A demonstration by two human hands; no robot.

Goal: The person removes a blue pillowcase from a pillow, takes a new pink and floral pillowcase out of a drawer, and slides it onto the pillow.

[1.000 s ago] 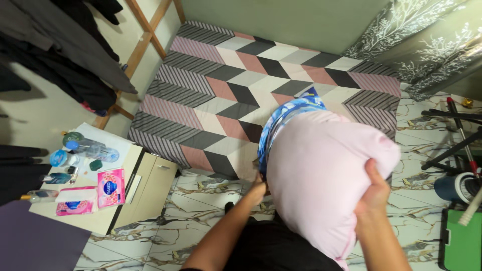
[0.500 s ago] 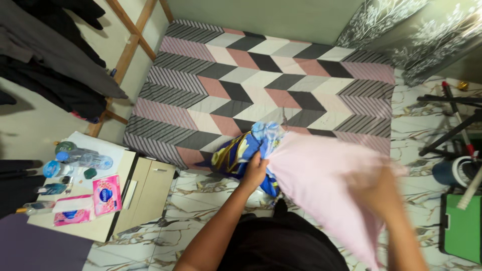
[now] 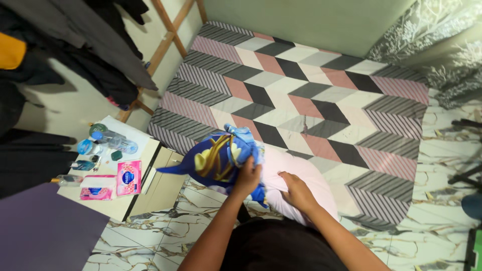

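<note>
Low in the centre of the frame, a blue and yellow pillowcase [image 3: 218,159] is gripped by the left hand [image 3: 247,175], fingers clamped on the bunched cloth. The pale pink pillow [image 3: 314,183], lying on the near edge of the patterned mattress [image 3: 321,95], is pressed by the right hand [image 3: 297,191], fingers together and flat. A bedside cabinet [image 3: 150,193] stands at lower left.
</note>
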